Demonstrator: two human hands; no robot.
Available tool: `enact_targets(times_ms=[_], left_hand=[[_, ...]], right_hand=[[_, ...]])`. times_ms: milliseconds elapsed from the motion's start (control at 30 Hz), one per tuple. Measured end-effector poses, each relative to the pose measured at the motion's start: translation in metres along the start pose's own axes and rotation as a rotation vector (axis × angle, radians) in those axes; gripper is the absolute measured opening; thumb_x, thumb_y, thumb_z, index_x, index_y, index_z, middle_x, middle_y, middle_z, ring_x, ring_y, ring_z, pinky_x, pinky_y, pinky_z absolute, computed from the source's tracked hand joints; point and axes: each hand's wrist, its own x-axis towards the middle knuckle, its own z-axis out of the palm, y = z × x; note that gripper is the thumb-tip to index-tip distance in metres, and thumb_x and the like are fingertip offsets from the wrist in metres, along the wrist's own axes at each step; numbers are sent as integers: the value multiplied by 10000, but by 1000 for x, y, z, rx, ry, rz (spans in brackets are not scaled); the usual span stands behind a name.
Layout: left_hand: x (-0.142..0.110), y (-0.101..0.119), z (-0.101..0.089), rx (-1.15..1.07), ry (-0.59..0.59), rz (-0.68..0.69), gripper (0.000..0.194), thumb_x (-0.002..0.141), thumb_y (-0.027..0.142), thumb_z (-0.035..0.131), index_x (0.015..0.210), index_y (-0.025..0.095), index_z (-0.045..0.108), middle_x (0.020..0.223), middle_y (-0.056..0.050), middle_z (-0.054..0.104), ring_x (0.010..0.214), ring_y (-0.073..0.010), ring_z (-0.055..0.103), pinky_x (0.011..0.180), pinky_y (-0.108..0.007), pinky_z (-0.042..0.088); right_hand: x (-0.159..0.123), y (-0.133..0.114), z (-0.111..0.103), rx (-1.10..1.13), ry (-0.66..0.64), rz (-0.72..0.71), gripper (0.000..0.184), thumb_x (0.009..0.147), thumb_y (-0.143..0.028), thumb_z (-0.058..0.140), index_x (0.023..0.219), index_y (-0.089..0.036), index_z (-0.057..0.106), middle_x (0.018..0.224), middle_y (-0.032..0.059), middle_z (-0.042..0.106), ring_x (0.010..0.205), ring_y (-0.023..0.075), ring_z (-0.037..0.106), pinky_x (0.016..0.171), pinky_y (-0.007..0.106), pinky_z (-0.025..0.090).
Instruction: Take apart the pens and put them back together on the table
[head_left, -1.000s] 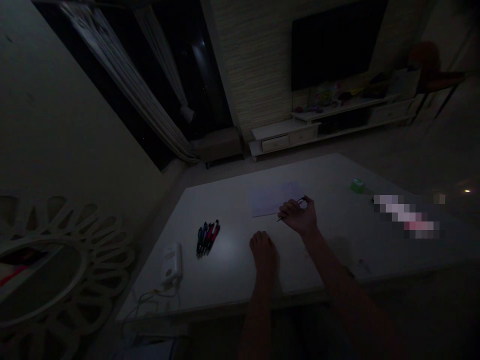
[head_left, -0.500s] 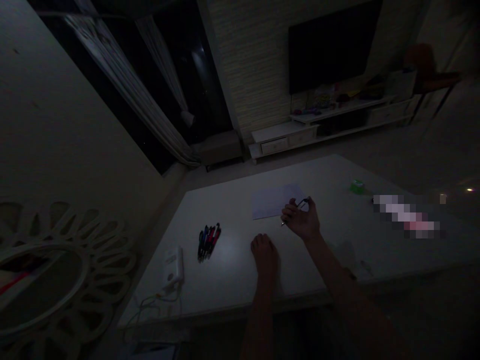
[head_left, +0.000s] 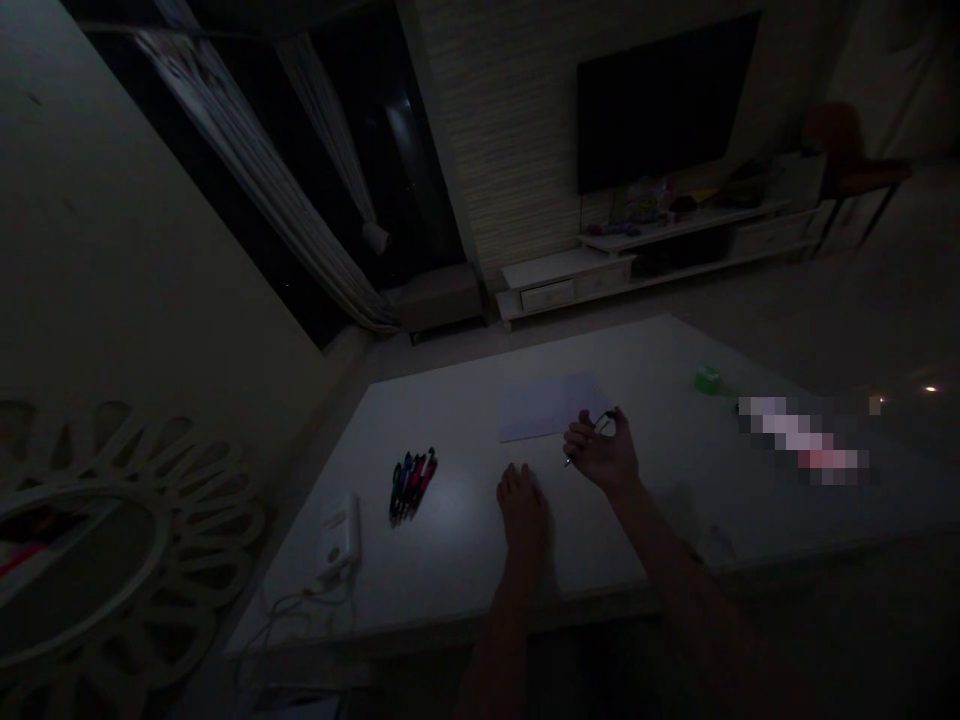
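Observation:
My right hand (head_left: 602,455) is closed on a dark pen (head_left: 601,419), raised over the white table (head_left: 450,410). The pen's shiny tip shows below the fingers, pointing down and left. My left hand (head_left: 523,505) rests palm down on the tabletop, its fingers a little bent and apart, with nothing seen in it. Just beyond both hands lies a pale sheet of paper (head_left: 544,403); the fingers of my right hand are near its right corner. A bunch of several pens (head_left: 412,485), dark, blue and red, lies to the left of my left hand.
A white power strip (head_left: 339,535) with cables sits at the table's left edge. On the right are a small green object (head_left: 706,379) and a blurred-out pinkish item (head_left: 802,435). A round mirror frame (head_left: 217,520) stands at left. The room is dim.
The view has shifted slightly. My right hand still holds the pen, tilted about the same, and my left hand stays on the table with its fingers slightly more spread.

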Motion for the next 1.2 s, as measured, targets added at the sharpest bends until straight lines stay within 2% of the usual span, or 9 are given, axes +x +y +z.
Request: enact_targets(times_ms=[133, 300, 433, 500, 700, 833, 933, 1067, 1200], left_hand=[[15, -12, 1, 59, -110, -15, 503, 876, 202, 403, 1378, 218, 379, 1381, -150, 440, 1200, -266, 459, 993, -481, 347], [42, -33, 6, 104, -93, -79, 506, 881, 285, 401, 1378, 191, 391, 1432, -159, 375, 1248, -290, 412, 1028, -520, 306], [50, -38, 12, 89, -151, -1, 502, 891, 268, 360, 1392, 230, 371, 1469, -102, 334, 1329, -289, 308, 1075, -554, 218], [51, -37, 14, 76, -173, 17, 505, 895, 281, 349, 1398, 235, 359, 1481, -80, 316, 1345, -283, 282, 1090, -550, 196], [52, -37, 13, 53, -200, 25, 516, 903, 298, 326, 1417, 248, 322, 1493, -45, 295, 1367, -279, 237, 1100, -561, 176], [53, -36, 11, 38, -215, 36, 522, 900, 272, 331, 1421, 261, 309, 1489, -34, 305, 1375, -266, 220, 1108, -554, 173], [54, -36, 11, 26, -223, 31, 509, 900, 279, 338, 1409, 276, 333, 1473, -21, 338, 1379, -266, 210, 1112, -557, 163], [55, -37, 12, 14, -220, 31, 504, 898, 283, 348, 1402, 276, 345, 1473, -21, 338, 1379, -268, 207, 1108, -559, 173], [56, -36, 12, 16, -223, 30, 495, 897, 285, 360, 1392, 273, 363, 1473, -20, 338, 1378, -270, 210, 1109, -558, 172]], right_hand=[[7, -3, -11, -63, 25, 30, 439, 790, -643, 458, 830, -222, 576, 590, -33, 387, 536, 129, 393, 469, 265, 338], [24, -13, -28, -109, 52, 107, 333, 877, -467, 451, 687, -202, 517, 541, -46, 349, 466, 103, 336, 421, 229, 285], [42, -20, -35, -137, 64, 129, 474, 794, -663, 425, 662, -210, 475, 565, -30, 381, 490, 121, 361, 419, 245, 298], [54, -22, -37, -157, 67, 119, 510, 756, -712, 412, 633, -219, 439, 561, -27, 381, 494, 126, 365, 423, 251, 307], [106, -22, -44, -284, 85, 109, 420, 784, -602, 452, 616, -217, 444, 495, -47, 358, 428, 107, 337, 387, 224, 268], [151, -20, -56, -539, 225, 31, 309, 800, -441, 487, 613, -195, 503, 473, -29, 457, 385, 90, 371, 381, 216, 284], [181, -13, -67, -859, 333, 40, 393, 816, -474, 384, 616, -177, 546, 468, 20, 529, 392, 118, 453, 403, 234, 331], [200, 7, -79, -1261, 311, -52, 275, 732, -429, 516, 649, -172, 569, 438, -22, 501, 381, 95, 424, 402, 209, 291], [195, 33, -90, -1414, 251, -195, 195, 736, -367, 488, 691, -194, 566, 488, -46, 491, 432, 94, 412, 427, 207, 289]])
